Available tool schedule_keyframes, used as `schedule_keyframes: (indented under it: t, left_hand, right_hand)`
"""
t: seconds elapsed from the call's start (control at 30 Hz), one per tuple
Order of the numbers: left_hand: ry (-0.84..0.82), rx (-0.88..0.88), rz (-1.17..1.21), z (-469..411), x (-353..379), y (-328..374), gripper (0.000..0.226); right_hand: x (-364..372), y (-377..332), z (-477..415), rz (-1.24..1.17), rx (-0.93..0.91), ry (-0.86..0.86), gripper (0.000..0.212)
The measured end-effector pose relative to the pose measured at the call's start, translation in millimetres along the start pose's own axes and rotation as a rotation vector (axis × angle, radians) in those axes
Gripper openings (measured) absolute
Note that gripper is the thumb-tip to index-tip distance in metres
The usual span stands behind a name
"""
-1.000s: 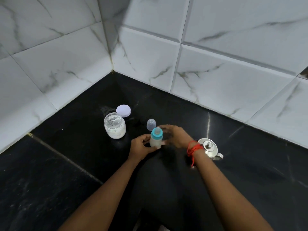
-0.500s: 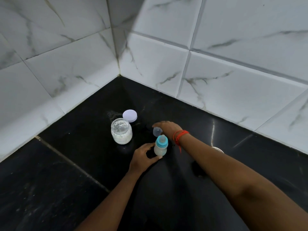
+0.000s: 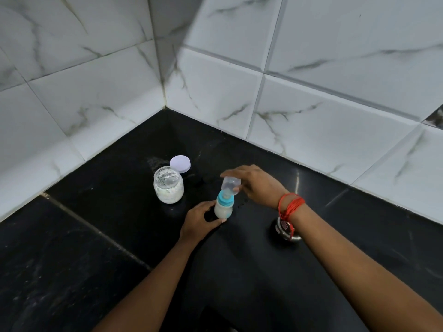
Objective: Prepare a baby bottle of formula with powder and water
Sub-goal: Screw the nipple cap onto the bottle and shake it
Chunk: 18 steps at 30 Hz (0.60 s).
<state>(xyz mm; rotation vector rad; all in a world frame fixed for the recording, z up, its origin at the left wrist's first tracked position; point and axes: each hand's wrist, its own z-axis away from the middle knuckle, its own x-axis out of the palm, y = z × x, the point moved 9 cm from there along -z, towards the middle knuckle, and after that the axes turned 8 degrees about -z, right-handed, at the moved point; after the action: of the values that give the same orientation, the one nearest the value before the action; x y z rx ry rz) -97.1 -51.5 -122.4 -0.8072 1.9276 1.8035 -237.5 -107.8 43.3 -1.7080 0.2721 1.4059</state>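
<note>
A small baby bottle (image 3: pixel 223 208) with a teal collar and nipple stands on the black counter, holding milky liquid. My left hand (image 3: pixel 197 220) grips its lower body from the left. My right hand (image 3: pixel 257 185) pinches the clear dome cap (image 3: pixel 230 185), tilted, just above the nipple and partly over it. An open glass jar (image 3: pixel 168 188) with white powder at its bottom stands to the left of the bottle. The jar's white lid (image 3: pixel 180 163) lies flat behind it.
A steel kettle (image 3: pixel 286 230) sits at the right, mostly hidden under my right wrist. White marble-look tiled walls (image 3: pixel 311 111) meet in a corner behind the black counter (image 3: pixel 96 248). A grout seam runs diagonally across the counter at the left.
My right hand picked the clear cap up off the counter behind the bottle and brought it over the nipple. My left hand kept its hold on the bottle.
</note>
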Motion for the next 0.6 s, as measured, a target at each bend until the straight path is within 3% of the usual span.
schedule_keyframes:
  t: [0.4,0.6]
  left_hand:
    - [-0.022,-0.019,0.023,-1,4,0,0.059]
    - [0.001,0.009,-0.005,-3,4,-3,0.059]
  right_hand:
    - [36,-5,7,0.27,0.08,0.056,0.059]
    - [41,-6,12,0.292,0.122,0.183,0.061]
